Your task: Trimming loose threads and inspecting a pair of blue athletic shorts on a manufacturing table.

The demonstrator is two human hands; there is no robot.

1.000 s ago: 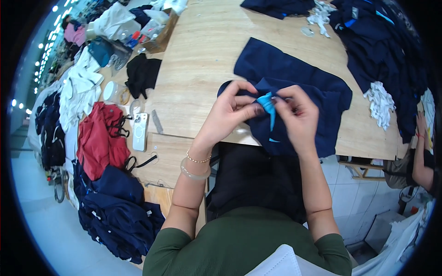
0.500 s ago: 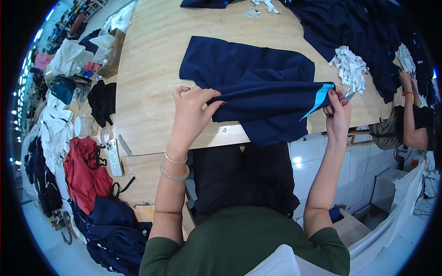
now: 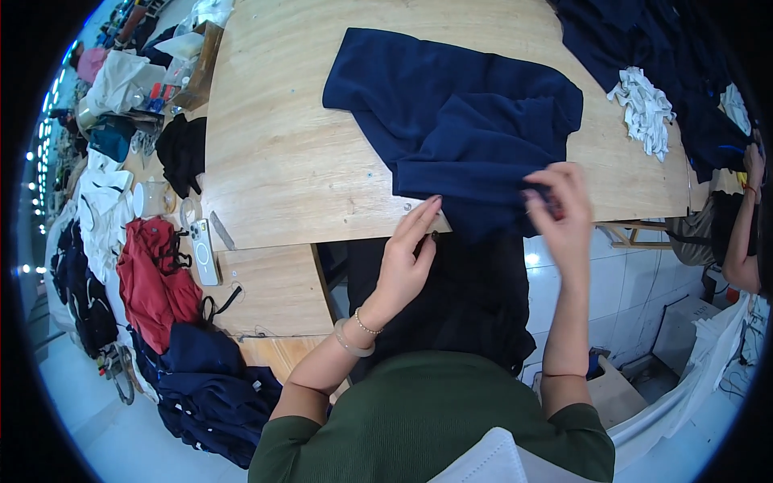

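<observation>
A navy-blue garment [image 3: 467, 97] lies partly folded on the wooden table [image 3: 274, 161], its near part hanging at the front edge. My left hand [image 3: 408, 266] is at that edge, beside the garment's lower left corner. Its fingers are stretched out, and I see nothing held in them. Over the garment's near right side is my right hand [image 3: 564, 209], fingers bent and smeared by motion. Whether it grips any cloth cannot be made out.
White fabric strips [image 3: 644, 109] lie in a heap at the right, beside more navy cloth [image 3: 628, 40]. Left of the table are a phone [image 3: 205, 253], a red bag [image 3: 153, 274] and a cardboard box [image 3: 200, 68]. Another person's arm [image 3: 745, 233] shows at the far right.
Both hands have come off the stretched cloth piece with the light-blue stripe, which no longer shows. The garment now lies lower on the table, and my left hand has moved right and nearer.
</observation>
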